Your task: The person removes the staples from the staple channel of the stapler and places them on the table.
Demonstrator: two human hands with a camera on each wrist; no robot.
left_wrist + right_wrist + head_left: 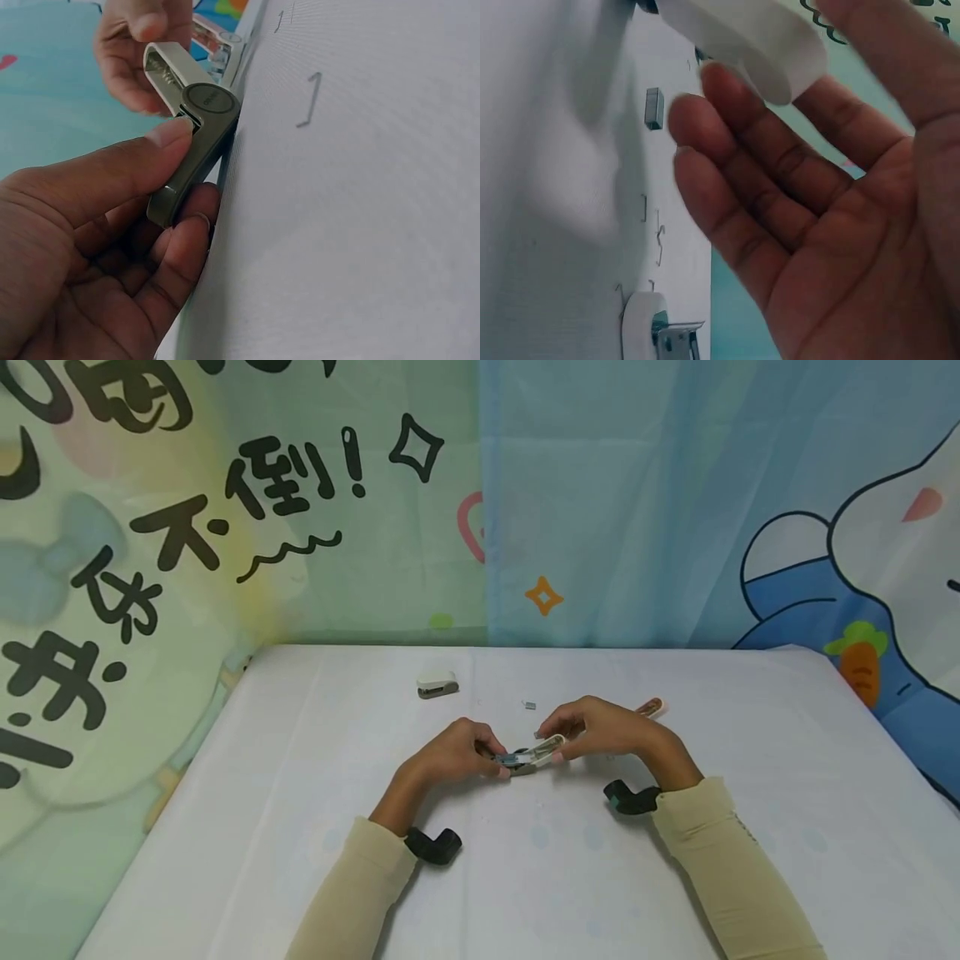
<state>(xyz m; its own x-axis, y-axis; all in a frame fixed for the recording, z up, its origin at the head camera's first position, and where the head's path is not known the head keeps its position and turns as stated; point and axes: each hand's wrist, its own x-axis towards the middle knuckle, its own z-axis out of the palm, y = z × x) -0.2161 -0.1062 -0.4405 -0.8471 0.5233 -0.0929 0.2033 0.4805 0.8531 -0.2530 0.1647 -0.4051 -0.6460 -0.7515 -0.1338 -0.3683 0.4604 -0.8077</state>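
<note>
My left hand point(459, 752) grips the grey base of a small stapler point(199, 142), thumb on one side and curled fingers below. The stapler's white top is swung up and back from its base, with its hollow underside showing in the left wrist view. At this raised white cover point(742, 45) is my right hand point(600, 731), its fingers loosely bent around the cover's far end. In the right wrist view the cover hides the tip of the index finger, and the thumb runs out of the picture.
A white-and-grey stapler point(438, 685) stands at the back left. Beyond the right hand lies a pinkish-brown and white stapler point(651, 707), its metal part raised. A small block of staples point(529, 705) rests on the white tablecloth point(337, 735), with several loose staples point(310, 100).
</note>
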